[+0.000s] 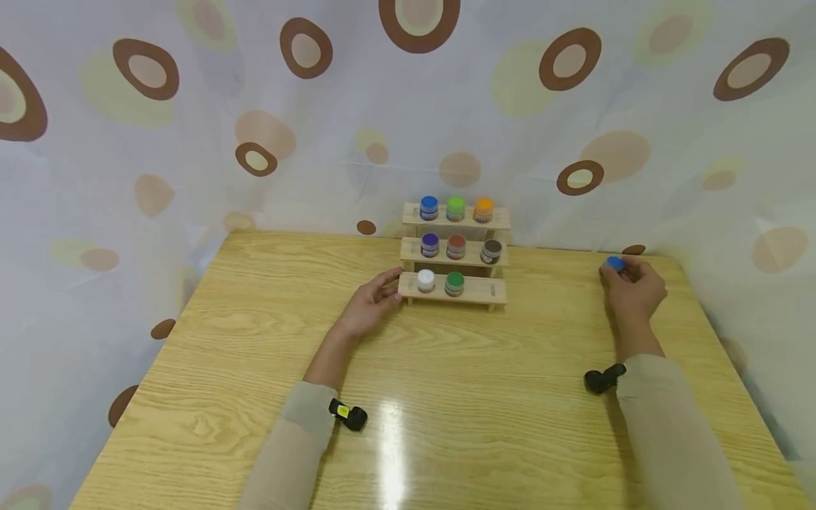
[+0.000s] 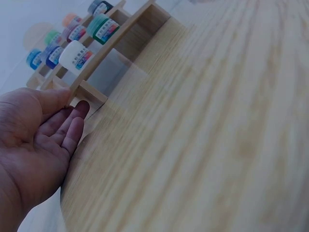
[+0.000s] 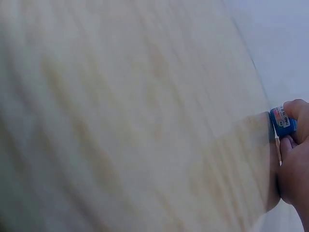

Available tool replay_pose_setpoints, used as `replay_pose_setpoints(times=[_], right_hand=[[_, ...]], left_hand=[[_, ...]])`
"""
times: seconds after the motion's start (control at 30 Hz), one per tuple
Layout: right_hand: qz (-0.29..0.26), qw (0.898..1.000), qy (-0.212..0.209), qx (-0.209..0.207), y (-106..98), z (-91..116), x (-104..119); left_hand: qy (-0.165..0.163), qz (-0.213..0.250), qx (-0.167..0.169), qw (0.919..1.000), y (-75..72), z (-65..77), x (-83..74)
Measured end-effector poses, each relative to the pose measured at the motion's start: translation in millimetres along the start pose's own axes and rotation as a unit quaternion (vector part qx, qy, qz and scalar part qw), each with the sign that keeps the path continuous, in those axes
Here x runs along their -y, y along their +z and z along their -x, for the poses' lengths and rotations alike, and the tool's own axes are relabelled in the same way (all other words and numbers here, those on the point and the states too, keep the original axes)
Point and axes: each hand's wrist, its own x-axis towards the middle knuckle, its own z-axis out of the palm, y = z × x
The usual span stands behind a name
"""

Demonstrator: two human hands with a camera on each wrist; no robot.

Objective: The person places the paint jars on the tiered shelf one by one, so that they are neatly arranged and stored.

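A three-tier wooden rack (image 1: 472,293) stands near the back edge of the table and carries several small paint jars. My left hand (image 1: 368,306) grips the left end of its lowest tier; in the left wrist view the thumb (image 2: 54,100) lies against the shelf end, with the fingers curled below it. On that tier are a white jar (image 1: 426,281) and a green jar (image 1: 455,284), its right end bare. Far to the right, my right hand (image 1: 637,287) pinches a blue paint jar (image 3: 283,121) between thumb and fingers, close to the table's back right corner.
Blue (image 1: 429,208), light green (image 1: 455,209) and orange jars (image 1: 484,210) line the top tier. Purple (image 1: 430,245), brown-red (image 1: 456,246) and black jars (image 1: 491,251) fill the middle one. A patterned curtain (image 1: 344,142) hangs close behind the wooden table (image 1: 484,397).
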Motion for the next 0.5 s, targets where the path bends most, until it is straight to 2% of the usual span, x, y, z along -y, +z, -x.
replay_pose_setpoints(times=[0.07, 0.13, 0.27, 0.4, 0.5], right_hand=[[-0.010, 1.000, -0.004, 0.007, -0.7, 1.2, -1.5], [-0.056, 0.998, 0.004, 0.021, -0.3, 3.4, -1.4], [-0.093, 0.994, 0.003, 0.064, 2.0, 12.5, 1.7], [-0.031, 0.992, -0.048, 0.112, 4.8, 25.4, 7.9], [-0.015, 0.985, -0.087, 0.147, 8.3, 38.3, 15.7]], left_hand=[[0.000, -0.001, 0.001, 1.0000, 0.5, 0.4, -0.1], [-0.001, -0.001, 0.001, 1.0000, 0.7, 0.3, 0.2], [-0.001, -0.007, -0.002, 1.0000, 0.4, 0.1, 1.1], [0.001, -0.010, -0.001, 0.9999, -0.1, 0.0, 1.3], [0.003, -0.009, 0.000, 1.0000, 0.0, 0.1, 1.3]])
